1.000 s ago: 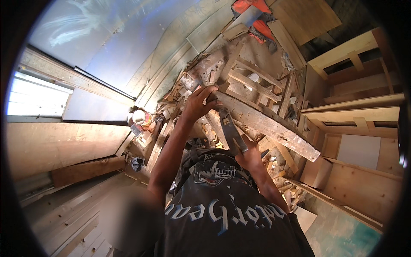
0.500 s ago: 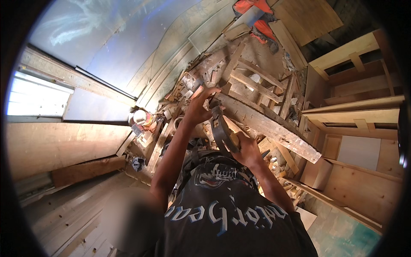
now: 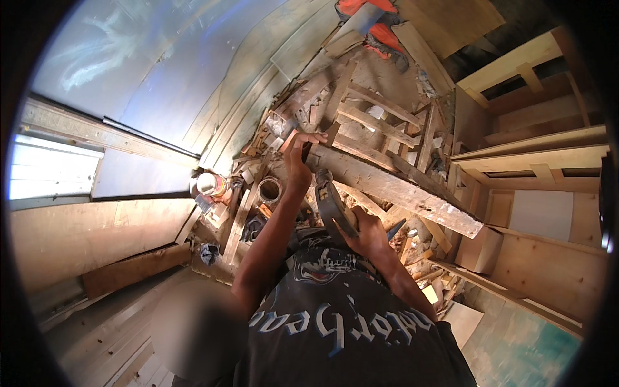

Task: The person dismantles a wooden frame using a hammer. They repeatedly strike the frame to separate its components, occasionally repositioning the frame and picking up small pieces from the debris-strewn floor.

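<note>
My right hand (image 3: 367, 233) is closed round a hammer (image 3: 333, 205) with a dark, curved head. Its round face points at the left end of a thick, rough wooden plank (image 3: 400, 187), which slants down to the right. Beyond that end, my left hand (image 3: 298, 161) has its fingers bent over a small brown piece of wood (image 3: 333, 132). Part of this piece is hidden behind the fingers. Under the plank lies a wooden frame of crossing battens (image 3: 380, 119).
Offcuts and shavings litter the floor round the plank. An open can (image 3: 269, 189) and a white bucket (image 3: 209, 184) stand to the left. Open plywood cabinets (image 3: 535, 248) line the right side. Large boards (image 3: 161, 71) lean at the upper left; orange-and-dark cloth (image 3: 387, 35) lies at the far end.
My left hand has shifted slightly left, its fingers now straighter along the top. The hammer face has dropped a little lower, away from the left hand. The view has shifted slightly.
</note>
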The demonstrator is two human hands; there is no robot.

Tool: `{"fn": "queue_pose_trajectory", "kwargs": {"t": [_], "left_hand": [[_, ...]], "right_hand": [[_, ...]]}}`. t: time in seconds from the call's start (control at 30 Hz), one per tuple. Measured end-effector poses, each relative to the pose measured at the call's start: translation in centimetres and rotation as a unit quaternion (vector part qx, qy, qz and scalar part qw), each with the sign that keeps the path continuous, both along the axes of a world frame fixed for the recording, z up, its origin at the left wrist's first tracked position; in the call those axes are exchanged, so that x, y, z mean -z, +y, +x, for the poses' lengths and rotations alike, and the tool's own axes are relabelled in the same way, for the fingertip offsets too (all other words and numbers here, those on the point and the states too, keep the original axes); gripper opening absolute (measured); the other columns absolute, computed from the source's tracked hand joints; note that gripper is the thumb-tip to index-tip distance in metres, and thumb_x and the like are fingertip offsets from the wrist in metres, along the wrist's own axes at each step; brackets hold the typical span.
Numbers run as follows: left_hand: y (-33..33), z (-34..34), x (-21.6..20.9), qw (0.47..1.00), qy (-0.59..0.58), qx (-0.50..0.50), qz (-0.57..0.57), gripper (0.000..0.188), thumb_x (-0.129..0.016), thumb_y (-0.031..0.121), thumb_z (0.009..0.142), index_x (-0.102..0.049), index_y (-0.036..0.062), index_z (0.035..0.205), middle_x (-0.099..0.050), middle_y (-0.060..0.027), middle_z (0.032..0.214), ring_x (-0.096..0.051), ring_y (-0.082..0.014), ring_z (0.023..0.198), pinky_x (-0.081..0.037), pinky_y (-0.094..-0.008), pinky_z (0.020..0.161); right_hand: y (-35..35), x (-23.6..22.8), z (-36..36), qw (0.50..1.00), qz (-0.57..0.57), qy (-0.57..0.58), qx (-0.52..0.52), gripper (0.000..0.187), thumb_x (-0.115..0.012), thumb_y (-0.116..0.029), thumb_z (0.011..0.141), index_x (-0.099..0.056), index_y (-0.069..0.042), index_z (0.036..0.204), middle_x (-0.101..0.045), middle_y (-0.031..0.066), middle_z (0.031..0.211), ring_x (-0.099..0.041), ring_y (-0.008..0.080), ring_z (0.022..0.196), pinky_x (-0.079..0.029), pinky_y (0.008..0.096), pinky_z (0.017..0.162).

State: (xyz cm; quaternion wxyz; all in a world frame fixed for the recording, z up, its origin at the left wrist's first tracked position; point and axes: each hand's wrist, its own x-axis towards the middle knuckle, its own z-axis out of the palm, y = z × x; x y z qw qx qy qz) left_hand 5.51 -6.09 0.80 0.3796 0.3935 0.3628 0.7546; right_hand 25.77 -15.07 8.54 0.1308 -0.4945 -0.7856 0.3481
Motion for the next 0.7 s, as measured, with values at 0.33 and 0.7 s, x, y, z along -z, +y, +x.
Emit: {"fn": "queue_pose_trajectory", "kwargs": {"t": [0.33,0.7], "left_hand": [[-0.4,0.4,-0.5,0.998,-0.023,-0.032,-0.041,0.032,-0.043,0.023,0.099,-0.059,-0.0027,0.089,-0.066,-0.0154,0.098,-0.062,-0.0257,0.102,-0.043,-0.0384,0.097],[-0.9,-0.5,-1.9,0.989,0.102,0.008,-0.106,0.037,-0.045,0.033,0.102,-0.064,0.0021,0.11,-0.066,-0.0107,0.112,-0.058,-0.0193,0.109,-0.038,-0.035,0.1]], "right_hand": [[-0.1,-0.3,0.6,0.999,-0.046,0.012,0.014,0.038,-0.072,-0.016,0.076,-0.057,-0.004,0.109,-0.067,0.0228,0.083,-0.066,0.0409,0.08,-0.053,0.047,0.07],[0.9,1.3,0.9,0.999,0.017,0.04,-0.002,0.03,-0.075,-0.026,0.082,-0.062,-0.002,0.094,-0.066,0.0199,0.076,-0.069,0.0353,0.071,-0.054,0.0401,0.062]]}}
